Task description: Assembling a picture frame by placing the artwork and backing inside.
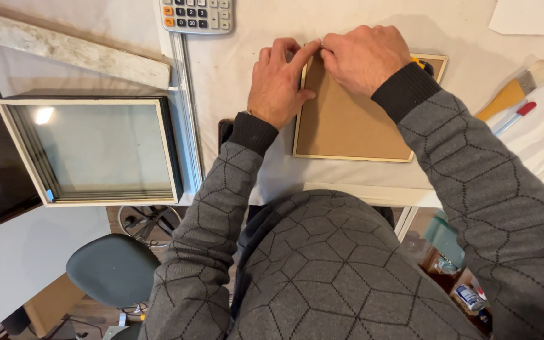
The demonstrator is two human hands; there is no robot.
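Observation:
A picture frame (347, 126) lies face down on the white table (234, 63), showing its brown backing board and thin pale rim. My left hand (278, 82) rests on the frame's upper left corner, thumb against the board and fingers curled over the edge. My right hand (363, 56) is pressed down next to it on the top edge, fingertips pinching at the same corner. Both hands touch each other there. What lies under the fingertips is hidden. A small yellow and black object (420, 63) peeks out behind my right wrist.
A stack of glazed white frames (92, 151) sits to the left. A calculator (196, 16) lies at the top, a weathered wooden strip (70, 50) at upper left. A wide paintbrush (514, 91) and a red-capped pen (514, 118) lie right. A grey chair (111, 271) stands below.

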